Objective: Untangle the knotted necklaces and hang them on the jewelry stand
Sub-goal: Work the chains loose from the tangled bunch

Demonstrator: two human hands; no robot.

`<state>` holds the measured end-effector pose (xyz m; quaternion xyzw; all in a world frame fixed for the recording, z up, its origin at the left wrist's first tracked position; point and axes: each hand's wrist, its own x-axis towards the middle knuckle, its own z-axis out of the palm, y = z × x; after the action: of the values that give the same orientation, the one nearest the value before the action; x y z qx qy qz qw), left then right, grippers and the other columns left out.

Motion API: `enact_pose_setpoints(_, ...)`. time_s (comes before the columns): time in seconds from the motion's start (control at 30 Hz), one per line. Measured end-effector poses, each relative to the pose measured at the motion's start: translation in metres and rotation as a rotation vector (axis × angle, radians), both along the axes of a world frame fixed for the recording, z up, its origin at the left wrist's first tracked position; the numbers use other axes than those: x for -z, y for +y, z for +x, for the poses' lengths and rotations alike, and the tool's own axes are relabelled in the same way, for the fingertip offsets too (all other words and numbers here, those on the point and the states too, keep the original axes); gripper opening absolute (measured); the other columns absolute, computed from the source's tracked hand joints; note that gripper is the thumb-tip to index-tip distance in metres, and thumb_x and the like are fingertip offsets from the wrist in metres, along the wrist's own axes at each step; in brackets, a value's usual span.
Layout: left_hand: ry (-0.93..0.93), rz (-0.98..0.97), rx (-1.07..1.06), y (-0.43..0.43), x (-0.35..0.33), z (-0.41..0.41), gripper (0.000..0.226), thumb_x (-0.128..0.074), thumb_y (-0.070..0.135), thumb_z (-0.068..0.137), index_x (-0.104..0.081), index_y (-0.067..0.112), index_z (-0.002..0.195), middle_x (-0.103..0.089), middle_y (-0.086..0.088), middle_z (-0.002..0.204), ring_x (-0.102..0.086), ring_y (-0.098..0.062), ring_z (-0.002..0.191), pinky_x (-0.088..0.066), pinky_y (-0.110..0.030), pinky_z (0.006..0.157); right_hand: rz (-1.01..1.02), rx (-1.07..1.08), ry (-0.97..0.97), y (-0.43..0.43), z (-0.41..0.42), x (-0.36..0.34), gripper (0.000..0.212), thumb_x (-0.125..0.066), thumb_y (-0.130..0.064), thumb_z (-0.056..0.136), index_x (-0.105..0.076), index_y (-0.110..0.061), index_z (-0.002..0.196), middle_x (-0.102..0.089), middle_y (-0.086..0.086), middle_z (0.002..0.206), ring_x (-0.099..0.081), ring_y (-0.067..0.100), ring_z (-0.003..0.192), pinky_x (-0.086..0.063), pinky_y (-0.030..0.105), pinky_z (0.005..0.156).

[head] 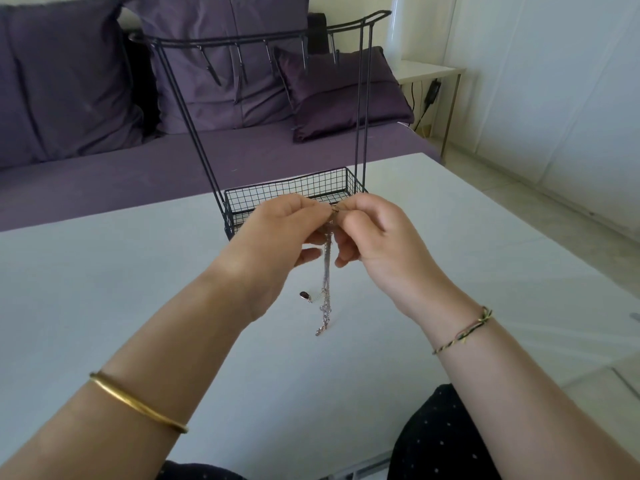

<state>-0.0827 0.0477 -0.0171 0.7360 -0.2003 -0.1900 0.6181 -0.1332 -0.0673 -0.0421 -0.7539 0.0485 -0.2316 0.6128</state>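
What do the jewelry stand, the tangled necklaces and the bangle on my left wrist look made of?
Jewelry stand: thin metal wire and rod, matte black coating, judging by the grid basket and slim posts. Necklaces: fine metal chain, silvery with slight glints; exact metal unclear. Bangle: smooth gold-coloured metal, soft sheen; solid or plated, cannot tell.

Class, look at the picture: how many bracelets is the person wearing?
2. A plain gold metal bangle circles the left forearm, and a thin braided thread bracelet circles the right wrist. Both arms show fully, so none seems hidden.
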Motion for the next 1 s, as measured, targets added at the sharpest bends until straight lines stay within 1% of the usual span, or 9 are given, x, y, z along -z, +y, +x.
enact_pose_setpoints(0.07, 0.081, -0.018, 0.064, 0.0002, -0.0007, -0.0002, 0.024, -0.047, 0.022, 0.099, -0.059, 0.013, 0.081, -0.065, -0.001, 0.080, -0.058, -0.015, 0.082, -0.044, -0.031, 0.079, 0.012, -0.006, 0.014, -0.0005, -0.0008, -0.0004, 0.019, -0.043, -0.002, 0.092, -0.053, -0.007, 0.077, -0.051, -0.002, 0.064, -0.050, 0.011, 0.055, -0.047, 0.031, 0.058)
enact_pose_setpoints(0.17, 0.082, 0.021, 0.092, 0.0013, -0.0004, 0.0008, 0.027, -0.042, 0.026, 0.101, -0.059, 0.012, 0.086, -0.062, -0.002, 0.085, -0.057, -0.013, 0.081, -0.043, -0.028, 0.077, 0.113, -0.022, 0.027, -0.0013, -0.0010, 0.0006, 0.019, -0.043, -0.003, 0.092, -0.053, -0.007, 0.077, -0.052, -0.002, 0.065, -0.050, 0.011, 0.056, -0.046, 0.029, 0.056)
enact_pose_setpoints(0.3, -0.040, 0.070, 0.049, 0.0031, 0.0010, 0.0010, 0.029, -0.045, 0.021, 0.100, -0.062, 0.018, 0.076, -0.064, 0.005, 0.081, -0.057, -0.007, 0.077, -0.042, -0.024, 0.073, 0.204, -0.035, 0.031, -0.0037, -0.0010, 0.0034, 0.020, -0.043, -0.001, 0.091, -0.052, -0.008, 0.075, -0.053, -0.002, 0.065, -0.051, 0.010, 0.056, -0.043, 0.026, 0.053)
enact_pose_setpoints(0.4, -0.144, 0.080, -0.008, 0.0030, 0.0021, 0.0023, 0.020, -0.050, 0.014, 0.098, -0.061, 0.019, 0.082, -0.066, 0.003, 0.084, -0.059, -0.010, 0.080, -0.042, -0.024, 0.072, 0.192, -0.047, 0.030, -0.0041, -0.0011, 0.0057, 0.022, -0.044, 0.001, 0.090, -0.053, -0.011, 0.074, -0.054, -0.003, 0.065, -0.051, 0.010, 0.056, -0.044, 0.026, 0.054)
enact_pose_setpoints(0.5, -0.176, 0.043, -0.064, 0.0021, 0.0010, 0.0032, 0.020, -0.051, 0.006, 0.096, -0.059, 0.020, 0.085, -0.066, 0.002, 0.082, -0.059, -0.011, 0.076, -0.042, -0.024, 0.071, 0.181, -0.031, -0.007, -0.0048, -0.0005, 0.0061, 0.024, -0.045, 0.003, 0.089, -0.054, -0.013, 0.073, -0.055, -0.003, 0.064, -0.052, 0.009, 0.056, -0.045, 0.026, 0.055)
enact_pose_setpoints(0.6, -0.164, 0.031, -0.033, 0.0022, 0.0005, 0.0015, 0.018, -0.052, 0.011, 0.095, -0.063, 0.022, 0.087, -0.067, 0.005, 0.082, -0.058, -0.009, 0.077, -0.043, -0.023, 0.071, 0.165, -0.014, -0.039, -0.0056, -0.0007, 0.0060, 0.024, -0.047, 0.003, 0.089, -0.055, -0.013, 0.073, -0.055, -0.001, 0.064, -0.052, 0.009, 0.056, -0.046, 0.025, 0.057)
enact_pose_setpoints(0.77, -0.223, 0.052, 0.020, 0.0051, -0.0017, -0.0003, 0.005, -0.067, 0.014, 0.087, -0.067, 0.019, 0.089, -0.068, 0.012, 0.072, -0.060, 0.004, 0.067, -0.046, -0.010, 0.064, 0.171, -0.009, -0.061, -0.0058, -0.0002, 0.0067, 0.024, -0.047, 0.004, 0.090, -0.055, -0.012, 0.074, -0.054, -0.004, 0.061, -0.052, 0.008, 0.055, -0.046, 0.025, 0.056)
enact_pose_setpoints(0.93, -0.421, 0.144, -0.021, 0.0037, -0.0037, -0.0051, 0.005, -0.069, 0.015, 0.086, -0.065, 0.017, 0.087, -0.065, 0.010, 0.072, -0.055, 0.004, 0.061, -0.040, -0.006, 0.055, 0.210, -0.022, -0.077, -0.0039, 0.0004, 0.0061, 0.024, -0.046, 0.005, 0.090, -0.054, -0.011, 0.074, -0.055, -0.005, 0.059, -0.052, 0.010, 0.055, -0.047, 0.026, 0.056)
enact_pose_setpoints(1.0, -0.485, 0.168, -0.051, 0.0027, -0.0041, -0.0064, 0.004, -0.066, 0.015, 0.088, -0.064, 0.017, 0.086, -0.063, 0.011, 0.073, -0.056, 0.002, 0.065, -0.041, -0.006, 0.058, 0.222, -0.025, -0.078, -0.0033, -0.0003, 0.0052, 0.024, -0.045, 0.005, 0.090, -0.055, -0.010, 0.074, -0.055, -0.005, 0.058, -0.052, 0.010, 0.054, -0.047, 0.026, 0.055)
